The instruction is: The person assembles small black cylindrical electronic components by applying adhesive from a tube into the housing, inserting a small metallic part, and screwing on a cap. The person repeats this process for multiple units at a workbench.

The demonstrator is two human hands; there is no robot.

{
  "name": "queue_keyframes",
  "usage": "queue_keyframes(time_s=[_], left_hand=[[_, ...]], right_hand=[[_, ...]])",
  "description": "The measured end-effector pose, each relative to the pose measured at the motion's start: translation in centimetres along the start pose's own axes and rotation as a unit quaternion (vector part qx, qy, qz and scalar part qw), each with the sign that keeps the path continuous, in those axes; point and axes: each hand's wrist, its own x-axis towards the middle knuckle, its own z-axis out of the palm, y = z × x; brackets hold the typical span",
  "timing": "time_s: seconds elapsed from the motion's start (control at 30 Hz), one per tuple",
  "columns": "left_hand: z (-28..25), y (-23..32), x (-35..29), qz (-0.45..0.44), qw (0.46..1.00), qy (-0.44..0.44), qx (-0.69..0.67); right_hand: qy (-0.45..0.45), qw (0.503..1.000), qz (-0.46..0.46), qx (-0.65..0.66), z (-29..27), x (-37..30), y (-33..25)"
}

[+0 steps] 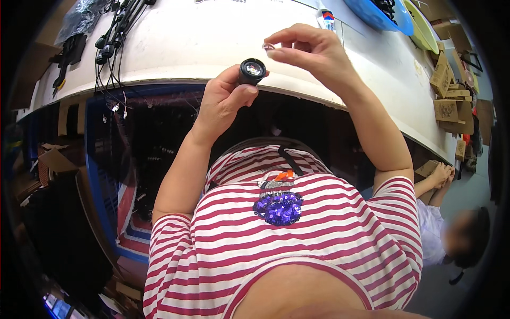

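My left hand [220, 101] is closed around a short black flashlight [249, 77], held upright at the table's near edge. Its round top faces up, and a shiny inside shows within the dark rim. Up and to the right of it, my right hand [319, 53] pinches a small clear round lens [269, 47] between thumb and forefinger. The lens is apart from the flashlight, a short way off its rim. My right hand's other fingers are curled.
The white table [186, 48] runs across the top. Black rods with thin wires [114, 45] overhang its left edge. A white tube [325, 20], blue basin [401, 24] and green basin [425, 32] stand far right. Beyond are small cardboard boxes [451, 114] and another person's hands [442, 174].
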Motion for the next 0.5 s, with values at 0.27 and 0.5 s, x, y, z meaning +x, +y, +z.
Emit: queue_keyframes(time_s=[0.27,0.5], left_hand=[[2.1,-0.7,1.4,-0.014,0.996,-0.009,0.088],[4.2,-0.6,2.8,-0.044,0.988,-0.025,0.146]], right_hand=[[-0.032,0.997,-0.069,-0.006,-1.8,-2.5,-1.8],[-0.030,0.993,-0.079,-0.085,-5.0,-4.3,-2.9]])
